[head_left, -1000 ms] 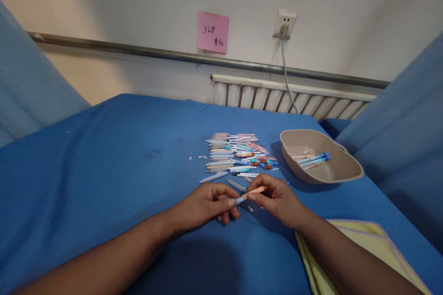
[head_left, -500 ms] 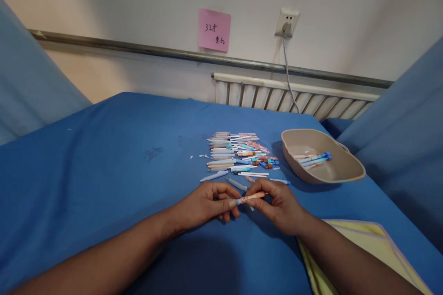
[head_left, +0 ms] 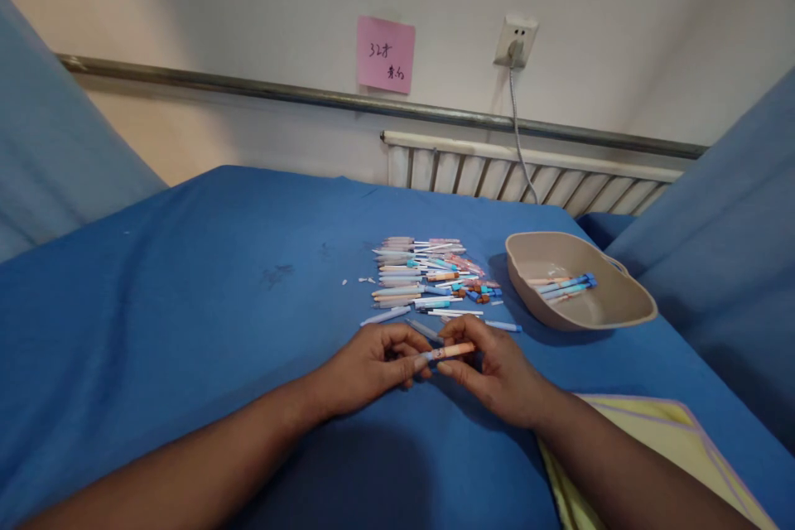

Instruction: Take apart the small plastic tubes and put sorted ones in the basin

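Note:
A slim pen barrel (head_left: 456,350), orange with a printed pattern and bluish at one end, is held level above the blue cloth. My left hand (head_left: 378,366) is closed, pinching the bluish end between thumb and fingers. At the orange end, my right hand (head_left: 490,364) has its thumb below and its fingers above and behind the barrel; how firmly they press is partly hidden. Just beyond my hands lie rows of pen parts: pale barrels (head_left: 397,292), white refills (head_left: 456,313) and small brown and blue pieces (head_left: 479,296). A grey-blue barrel (head_left: 423,330) lies closest to my fingers.
A beige basin (head_left: 596,316) on the right contains several pens (head_left: 565,288). Near my right forearm is a folded yellow cloth (head_left: 658,431). Blue cloth (head_left: 186,306) covers the surface. Behind are a metal rail (head_left: 279,93), a radiator (head_left: 460,170) and a plugged-in cable (head_left: 515,116).
My right fingers have shifted and spread a little around the pen. The narrow brown tip seen at its right end is out of sight now. My left hand has hardly moved.

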The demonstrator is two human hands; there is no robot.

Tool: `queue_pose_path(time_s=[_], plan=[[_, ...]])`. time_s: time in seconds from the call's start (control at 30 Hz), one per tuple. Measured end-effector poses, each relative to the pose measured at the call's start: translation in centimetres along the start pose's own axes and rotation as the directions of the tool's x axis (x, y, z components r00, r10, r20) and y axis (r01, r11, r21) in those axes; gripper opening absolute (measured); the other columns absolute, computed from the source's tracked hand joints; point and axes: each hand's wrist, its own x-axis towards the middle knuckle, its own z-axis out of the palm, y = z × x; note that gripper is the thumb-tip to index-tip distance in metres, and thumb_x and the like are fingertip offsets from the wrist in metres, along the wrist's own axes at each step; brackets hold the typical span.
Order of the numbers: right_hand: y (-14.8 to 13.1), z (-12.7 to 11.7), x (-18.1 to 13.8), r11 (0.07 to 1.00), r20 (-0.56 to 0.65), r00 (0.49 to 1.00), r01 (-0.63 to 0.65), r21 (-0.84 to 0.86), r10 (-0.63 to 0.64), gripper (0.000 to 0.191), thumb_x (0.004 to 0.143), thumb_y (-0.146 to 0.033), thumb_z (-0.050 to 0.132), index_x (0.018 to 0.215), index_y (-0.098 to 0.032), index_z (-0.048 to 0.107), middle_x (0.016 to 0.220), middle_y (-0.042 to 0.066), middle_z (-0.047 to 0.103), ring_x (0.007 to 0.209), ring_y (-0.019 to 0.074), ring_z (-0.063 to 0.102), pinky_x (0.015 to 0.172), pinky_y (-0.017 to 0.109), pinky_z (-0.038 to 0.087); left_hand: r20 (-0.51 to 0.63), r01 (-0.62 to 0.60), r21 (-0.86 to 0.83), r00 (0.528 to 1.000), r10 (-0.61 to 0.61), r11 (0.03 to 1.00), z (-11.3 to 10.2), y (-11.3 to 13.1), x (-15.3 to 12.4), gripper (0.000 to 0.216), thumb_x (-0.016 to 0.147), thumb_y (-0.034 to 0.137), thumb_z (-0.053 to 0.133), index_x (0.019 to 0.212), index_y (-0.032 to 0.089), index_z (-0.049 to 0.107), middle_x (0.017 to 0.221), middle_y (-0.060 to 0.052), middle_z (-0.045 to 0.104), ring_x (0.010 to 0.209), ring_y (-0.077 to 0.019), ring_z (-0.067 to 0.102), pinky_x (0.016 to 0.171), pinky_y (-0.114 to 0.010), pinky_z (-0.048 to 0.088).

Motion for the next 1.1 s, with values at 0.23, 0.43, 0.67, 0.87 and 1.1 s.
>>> queue_pose_path(time_s=[0.23,0.43,0.67,0.87,1.1], plan=[[-0.48,-0.14,0.10,0.995,0.047,0.995,0.094,-0.040,-0.092,0.013,0.090,-0.030,0.053,0.083,-0.021,0.060,0.076,0.001,0.063,0.069,0.0140,0.057,0.063,0.025,0.040,0.044,0.014,-0.007,0.999,-0.013,1.000,0.05,-0.28,-0.11,0.025,0.078,0.038,0.068,0.091,0.016,0.065,0.075,-0.002,0.068,0.063,-0.0116,0.058,0.062,-0.025,0.046],[-0.41,-0.15,0.03,0.996,0.068,0.996,0.059,-0.071,-0.054,0.009,0.088,-0.030,0.057,0.088,-0.022,0.059,0.077,0.000,0.063,0.069,0.0142,0.056,0.063,0.025,0.039,0.040,0.018,-0.017,0.999,-0.018,1.000,-0.04,-0.22,-0.01,0.027,0.078,0.039,0.068,0.091,0.015,0.065,0.075,-0.002,0.069,0.061,-0.0104,0.058,0.060,-0.023,0.045],[-0.21,-0.01,-0.06,0.990,0.061,0.991,0.125,-0.064,-0.121,0.007,0.086,-0.018,0.055,0.091,-0.022,0.056,0.083,0.001,0.061,0.072,0.0146,0.055,0.066,0.026,0.040,0.049,0.042,-0.065,0.998,-0.039,0.997,-0.23,-0.36,0.07,0.026,0.078,0.038,0.068,0.090,0.015,0.065,0.077,-0.003,0.070,0.061,-0.0107,0.059,0.060,-0.024,0.047],[-0.33,-0.16,0.03,0.986,0.109,0.988,0.123,-0.109,-0.111,0.012,0.091,-0.028,0.052,0.084,-0.021,0.058,0.078,0.003,0.061,0.072,0.0159,0.056,0.067,0.027,0.041,0.063,0.033,-0.064,0.998,-0.029,0.997,-0.06,-0.49,-0.03,0.025,0.078,0.037,0.068,0.090,0.015,0.064,0.075,-0.003,0.070,0.063,-0.0114,0.060,0.062,-0.024,0.048],[-0.25,0.02,-0.28,0.984,0.087,0.990,0.118,-0.136,-0.107,0.013,0.087,-0.022,0.057,0.099,-0.021,0.053,0.086,0.002,0.062,0.073,0.0148,0.056,0.064,0.025,0.041,0.056,-0.005,-0.049,0.998,0.008,0.999,-0.07,-0.63,0.17,0.025,0.079,0.036,0.067,0.090,0.014,0.063,0.075,-0.002,0.069,0.060,-0.0093,0.058,0.060,-0.023,0.047]])
